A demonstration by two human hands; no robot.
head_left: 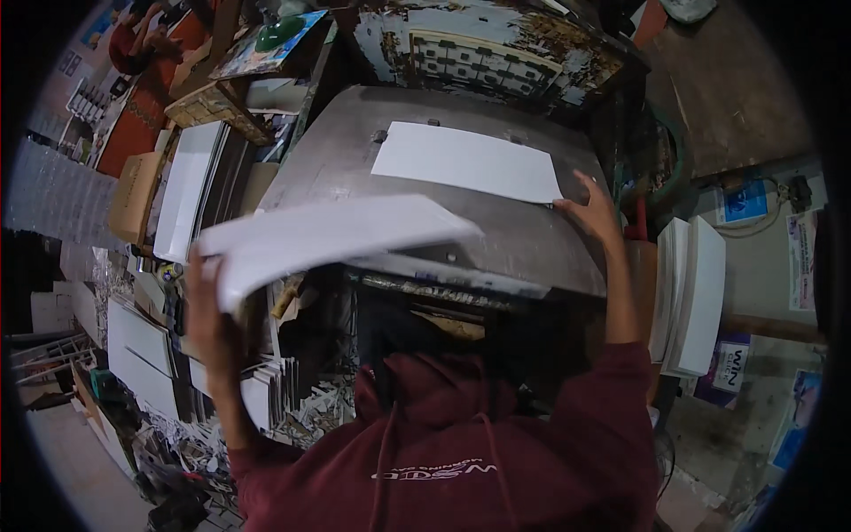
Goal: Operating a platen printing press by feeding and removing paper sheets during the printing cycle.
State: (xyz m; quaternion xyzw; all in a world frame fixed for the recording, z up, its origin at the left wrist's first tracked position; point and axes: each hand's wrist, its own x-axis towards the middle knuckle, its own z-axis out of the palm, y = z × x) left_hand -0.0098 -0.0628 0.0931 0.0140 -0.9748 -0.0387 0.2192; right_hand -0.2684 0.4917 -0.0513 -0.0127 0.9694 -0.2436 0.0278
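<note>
A white card sheet (332,232) is in my left hand (208,306), gripped by its left end. The sheet is tilted above the near left part of the grey metal plate (341,146), and both hand and sheet are blurred by motion. A second white card sheet (470,161) lies across the far middle of the plate, close to small dark stops (433,122). At this sheet's near right corner is my right hand (592,211), thumb touching the edge and fingers apart, not wrapped around it.
A worn machine frame (496,58) rises behind the plate. White card stacks stand at the left (188,191) and right (696,297). Paper scraps (319,412) litter the lower left, beside upright boards (146,350). Another person (133,40) is far off at upper left.
</note>
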